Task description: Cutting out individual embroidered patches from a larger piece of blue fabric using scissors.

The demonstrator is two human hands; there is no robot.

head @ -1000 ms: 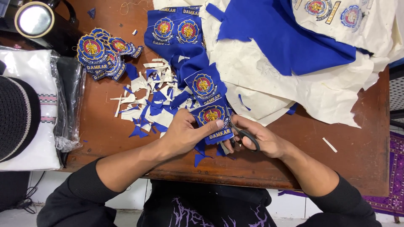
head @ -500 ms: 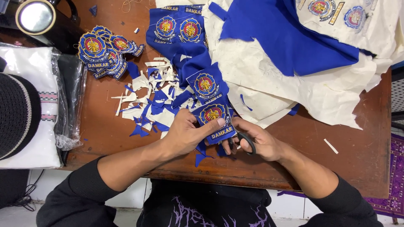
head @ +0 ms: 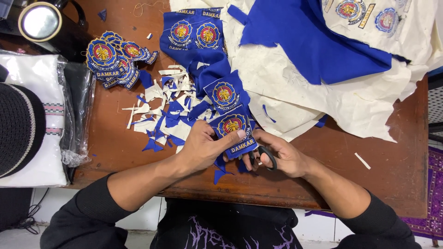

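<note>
My left hand (head: 203, 148) pinches a blue embroidered patch (head: 233, 127) with a round emblem, still joined to a strip of blue cloth (head: 217, 78) carrying more emblems. My right hand (head: 284, 154) grips black-handled scissors (head: 265, 157), whose blades sit at the patch's lower edge, mostly hidden by the cloth and fingers. Both hands work near the front edge of a brown wooden table (head: 115, 147). Blue and white cloth trimmings (head: 164, 113) lie just left of my left hand.
A pile of cut-out round patches (head: 113, 57) sits at the back left. Cream backing fabric (head: 350, 106) with a blue cloth piece (head: 309, 41) covers the right half. A bagged white garment (head: 41, 115), a black cap (head: 18, 129) and a lamp (head: 39, 20) are at the left.
The hands and patch stay in nearly the same place; my left thumb has shifted slightly on the patch and the scissors have moved a little along its lower edge.
</note>
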